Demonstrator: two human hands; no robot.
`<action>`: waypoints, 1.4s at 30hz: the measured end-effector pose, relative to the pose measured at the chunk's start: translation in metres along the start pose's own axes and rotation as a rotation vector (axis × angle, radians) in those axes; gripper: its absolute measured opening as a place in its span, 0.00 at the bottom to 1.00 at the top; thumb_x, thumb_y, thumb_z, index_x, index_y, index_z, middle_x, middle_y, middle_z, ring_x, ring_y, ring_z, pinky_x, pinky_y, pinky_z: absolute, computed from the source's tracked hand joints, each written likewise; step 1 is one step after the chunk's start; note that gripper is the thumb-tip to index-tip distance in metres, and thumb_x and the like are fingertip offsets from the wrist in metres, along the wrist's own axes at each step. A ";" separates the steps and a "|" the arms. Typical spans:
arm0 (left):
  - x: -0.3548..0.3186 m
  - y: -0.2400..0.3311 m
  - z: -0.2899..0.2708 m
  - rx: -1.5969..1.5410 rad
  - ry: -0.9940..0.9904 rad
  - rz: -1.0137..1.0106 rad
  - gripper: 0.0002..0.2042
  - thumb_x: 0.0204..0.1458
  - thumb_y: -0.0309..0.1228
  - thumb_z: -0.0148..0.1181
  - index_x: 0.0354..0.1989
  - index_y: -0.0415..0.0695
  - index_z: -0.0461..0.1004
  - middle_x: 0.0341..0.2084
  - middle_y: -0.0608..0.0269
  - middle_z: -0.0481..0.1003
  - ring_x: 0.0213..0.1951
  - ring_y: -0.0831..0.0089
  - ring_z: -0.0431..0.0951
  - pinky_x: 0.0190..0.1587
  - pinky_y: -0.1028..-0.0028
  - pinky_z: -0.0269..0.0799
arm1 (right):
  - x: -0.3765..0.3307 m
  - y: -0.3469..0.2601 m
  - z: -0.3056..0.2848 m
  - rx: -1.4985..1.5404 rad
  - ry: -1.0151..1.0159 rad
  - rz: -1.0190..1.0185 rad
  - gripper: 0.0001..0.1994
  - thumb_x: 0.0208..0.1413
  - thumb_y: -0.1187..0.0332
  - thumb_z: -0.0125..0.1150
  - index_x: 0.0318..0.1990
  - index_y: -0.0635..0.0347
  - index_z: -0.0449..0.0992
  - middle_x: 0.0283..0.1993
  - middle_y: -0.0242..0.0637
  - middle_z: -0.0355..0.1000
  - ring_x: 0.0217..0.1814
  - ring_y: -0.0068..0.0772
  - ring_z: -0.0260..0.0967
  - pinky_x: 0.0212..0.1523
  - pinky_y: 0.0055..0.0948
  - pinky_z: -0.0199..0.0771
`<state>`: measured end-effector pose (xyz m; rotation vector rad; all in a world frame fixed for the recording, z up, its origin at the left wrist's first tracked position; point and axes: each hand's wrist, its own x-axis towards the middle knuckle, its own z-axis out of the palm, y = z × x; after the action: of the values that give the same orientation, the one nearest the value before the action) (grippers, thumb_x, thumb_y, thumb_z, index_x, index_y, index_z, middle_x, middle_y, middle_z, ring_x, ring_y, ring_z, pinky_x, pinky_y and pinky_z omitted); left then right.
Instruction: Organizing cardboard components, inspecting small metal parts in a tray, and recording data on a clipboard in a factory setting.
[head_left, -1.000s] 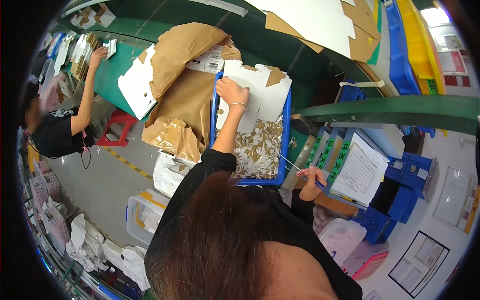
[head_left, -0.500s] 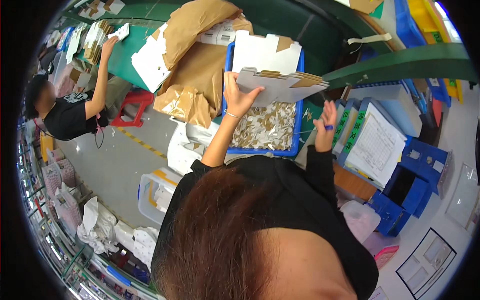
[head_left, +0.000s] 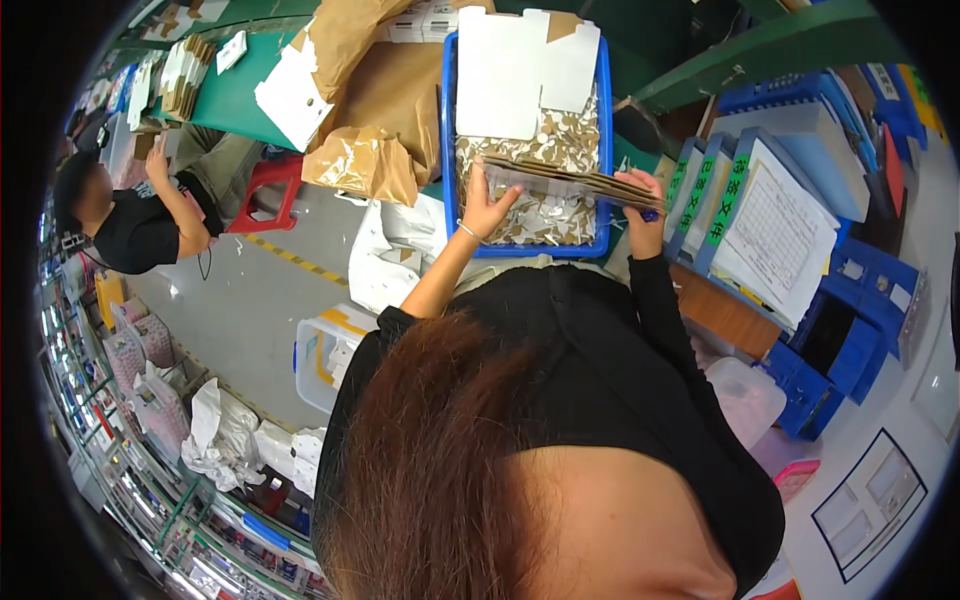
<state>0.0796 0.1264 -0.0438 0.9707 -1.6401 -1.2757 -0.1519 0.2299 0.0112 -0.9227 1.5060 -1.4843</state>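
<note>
A red stool (head_left: 268, 192) stands on the grey floor (head_left: 240, 300) beside crumpled brown paper (head_left: 362, 165), a green counter (head_left: 228, 98) holds white card (head_left: 291, 92), and blue bins (head_left: 840, 345) sit at the right.

We see crumpled brown paper wrapping (head_left: 375, 110) just left of the blue crate (head_left: 447, 150). Right of that crate, green upright labels (head_left: 728, 195) mark blue file boxes, beside a white printed sheet (head_left: 780, 235).

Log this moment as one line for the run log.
left hand: holds cardboard stack | right hand: holds other end | stack: above blue bin
</note>
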 end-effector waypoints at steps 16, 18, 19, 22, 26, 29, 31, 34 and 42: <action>-0.004 -0.001 0.012 -0.081 0.028 -0.082 0.21 0.41 0.22 0.56 0.47 0.40 0.60 0.43 0.55 0.66 0.44 0.65 0.67 0.50 0.72 0.59 | -0.021 0.037 0.006 -0.037 0.224 0.056 0.25 0.34 0.85 0.39 0.46 0.61 0.64 0.47 0.37 0.66 0.48 0.29 0.62 0.51 0.20 0.58; -0.005 0.006 0.014 -0.178 0.045 -0.317 0.22 0.40 0.19 0.54 0.47 0.41 0.60 0.46 0.56 0.64 0.47 0.66 0.65 0.52 0.71 0.58 | -0.021 0.034 0.006 -0.056 0.277 0.214 0.25 0.34 0.84 0.39 0.46 0.61 0.65 0.48 0.37 0.65 0.49 0.29 0.62 0.52 0.20 0.57; -0.005 0.009 0.014 -0.190 0.044 -0.288 0.22 0.40 0.19 0.54 0.47 0.41 0.60 0.46 0.56 0.64 0.47 0.66 0.65 0.52 0.71 0.58 | -0.020 0.031 0.006 -0.049 0.326 0.211 0.25 0.34 0.84 0.39 0.46 0.61 0.65 0.48 0.37 0.65 0.49 0.29 0.62 0.52 0.20 0.57; -0.007 0.017 0.011 -0.225 0.060 -0.192 0.23 0.41 0.19 0.54 0.49 0.41 0.59 0.44 0.57 0.64 0.45 0.67 0.65 0.51 0.71 0.59 | -0.015 0.023 0.002 -0.012 0.197 0.098 0.25 0.33 0.85 0.39 0.46 0.62 0.64 0.49 0.38 0.64 0.50 0.31 0.61 0.54 0.21 0.55; -0.009 0.025 0.006 -0.149 0.073 -0.077 0.24 0.40 0.22 0.57 0.49 0.39 0.59 0.42 0.55 0.65 0.43 0.66 0.67 0.49 0.72 0.60 | -0.009 0.015 0.005 0.037 0.169 -0.069 0.25 0.32 0.85 0.39 0.46 0.63 0.63 0.49 0.39 0.63 0.50 0.32 0.61 0.55 0.22 0.54; -0.008 0.034 0.006 -0.066 0.089 0.004 0.26 0.40 0.26 0.60 0.49 0.38 0.59 0.41 0.54 0.66 0.42 0.65 0.68 0.48 0.74 0.60 | -0.007 0.009 0.004 0.068 0.178 -0.196 0.25 0.32 0.86 0.39 0.46 0.63 0.62 0.48 0.39 0.62 0.50 0.33 0.61 0.56 0.23 0.53; -0.006 0.042 0.008 -0.035 0.076 0.040 0.26 0.39 0.27 0.59 0.50 0.37 0.58 0.43 0.53 0.65 0.43 0.64 0.67 0.49 0.72 0.59 | -0.009 0.006 0.001 0.088 0.170 -0.203 0.26 0.32 0.86 0.39 0.46 0.64 0.61 0.49 0.39 0.62 0.49 0.34 0.61 0.56 0.24 0.53; -0.001 0.051 0.011 -0.001 0.057 0.088 0.27 0.39 0.27 0.59 0.50 0.37 0.57 0.45 0.52 0.63 0.45 0.62 0.65 0.50 0.71 0.58 | -0.009 0.007 -0.003 0.113 0.167 -0.220 0.26 0.31 0.86 0.39 0.46 0.64 0.61 0.49 0.39 0.61 0.48 0.35 0.61 0.57 0.25 0.53; -0.003 0.052 0.030 0.146 0.069 0.204 0.28 0.40 0.27 0.57 0.51 0.37 0.55 0.47 0.52 0.60 0.46 0.60 0.63 0.51 0.70 0.58 | -0.013 0.027 -0.002 -0.023 0.353 -0.116 0.22 0.32 0.84 0.41 0.42 0.61 0.64 0.45 0.37 0.64 0.44 0.30 0.61 0.49 0.19 0.56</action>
<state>0.0487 0.1486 0.0019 0.8979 -1.7484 -0.9876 -0.1477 0.2433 -0.0154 -0.8017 1.7467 -1.7883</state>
